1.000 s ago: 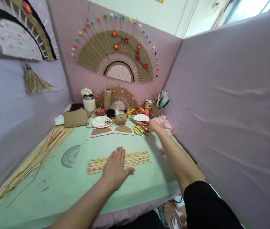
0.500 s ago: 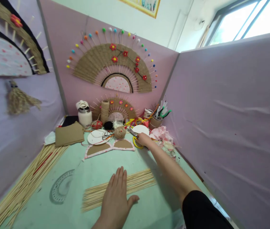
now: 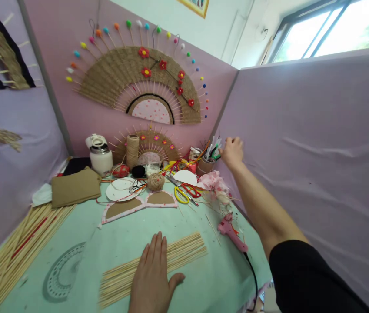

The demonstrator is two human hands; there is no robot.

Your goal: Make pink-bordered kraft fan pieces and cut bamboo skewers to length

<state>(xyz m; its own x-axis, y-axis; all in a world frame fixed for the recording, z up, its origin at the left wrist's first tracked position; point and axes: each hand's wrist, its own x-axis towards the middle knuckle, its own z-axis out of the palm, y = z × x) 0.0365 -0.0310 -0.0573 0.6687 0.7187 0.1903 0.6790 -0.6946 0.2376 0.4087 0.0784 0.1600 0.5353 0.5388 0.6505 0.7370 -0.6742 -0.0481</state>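
Observation:
My left hand [image 3: 153, 271] lies flat, fingers stretched out and thumb spread, on a row of thin bamboo sticks [image 3: 184, 252] on the green tabletop. My right hand [image 3: 232, 152] is raised at the far right, beside a brown holder [image 3: 205, 166] full of pens and tools. Its fingers are bent and apart, with nothing seen in them. A green handle [image 3: 217, 153] sticks out of the holder close to the thumb. Scissors with yellow handles [image 3: 181, 195] and a red-handled pair [image 3: 192, 190] lie on the table, untouched.
A pink glue gun [image 3: 232, 233] with a black cord lies at the right. Farther back are a twine ball [image 3: 155, 181], white discs, a white bottle [image 3: 101, 160] and cardboard [image 3: 76, 188]. More sticks [image 3: 11, 256] and a protractor [image 3: 63, 274] lie left. Purple partitions surround the table.
My right hand has left the scissors and moved right and up to the pen holder. The glue gun has come into view. My left hand stays on the sticks while the view shifts.

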